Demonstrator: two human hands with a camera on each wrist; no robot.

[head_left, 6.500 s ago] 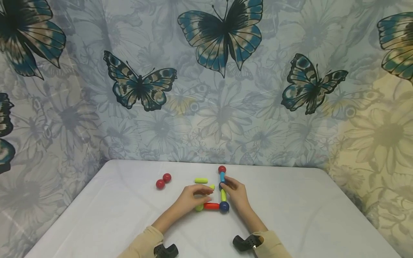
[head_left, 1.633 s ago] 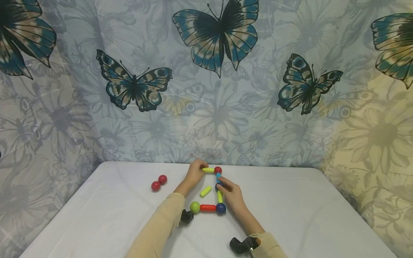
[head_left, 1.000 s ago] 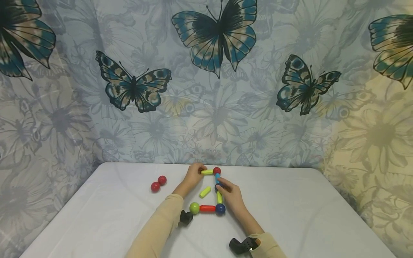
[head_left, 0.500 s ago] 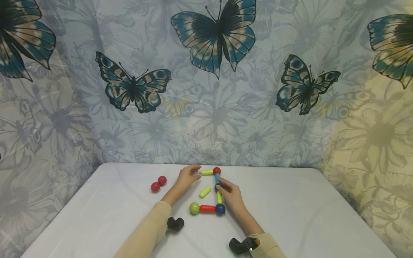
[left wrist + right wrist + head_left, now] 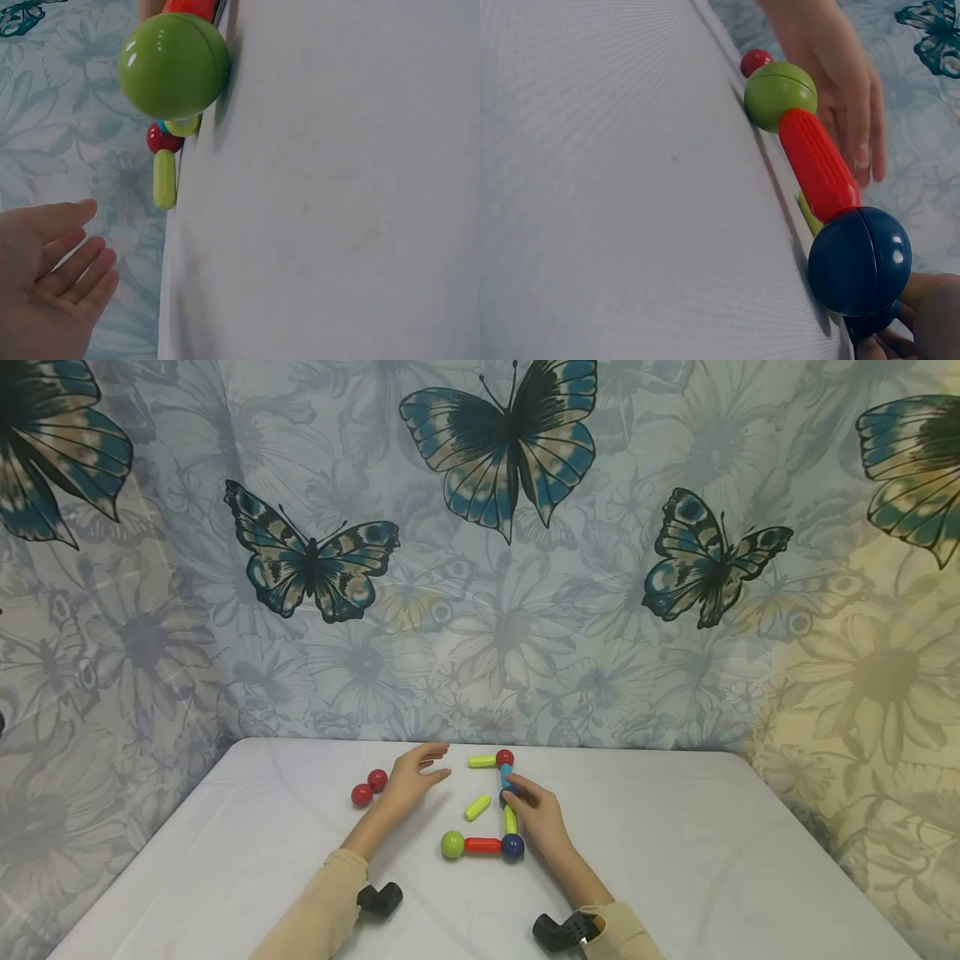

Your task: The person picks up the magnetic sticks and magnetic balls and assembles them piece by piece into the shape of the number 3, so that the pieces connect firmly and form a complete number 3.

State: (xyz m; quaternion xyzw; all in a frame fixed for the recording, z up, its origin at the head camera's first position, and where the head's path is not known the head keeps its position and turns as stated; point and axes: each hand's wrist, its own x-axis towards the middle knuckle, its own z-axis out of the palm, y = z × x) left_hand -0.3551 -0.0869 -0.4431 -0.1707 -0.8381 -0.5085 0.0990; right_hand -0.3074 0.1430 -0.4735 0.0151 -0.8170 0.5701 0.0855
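Rods and balls join into a bracket-shaped chain on the table. Its near side runs from a green ball through a red rod to a dark blue ball. From there a yellow-green rod, a second dark blue ball and a light blue rod lead back to a red ball. Another yellow-green rod extends left from that red ball. My right hand pinches the second dark blue ball. My left hand holds nothing, fingers extended and apart, left of the chain.
A loose yellow-green rod lies inside the bracket shape. Two red balls, a nearer one and a farther one, sit together beyond my left forearm. A butterfly-print cloth hangs behind the table.
My left hand placed a yellow-green rod against the far red ball, let go and drew back leftward. The loose rod now lies slanted. My right hand stays at the middle blue ball.
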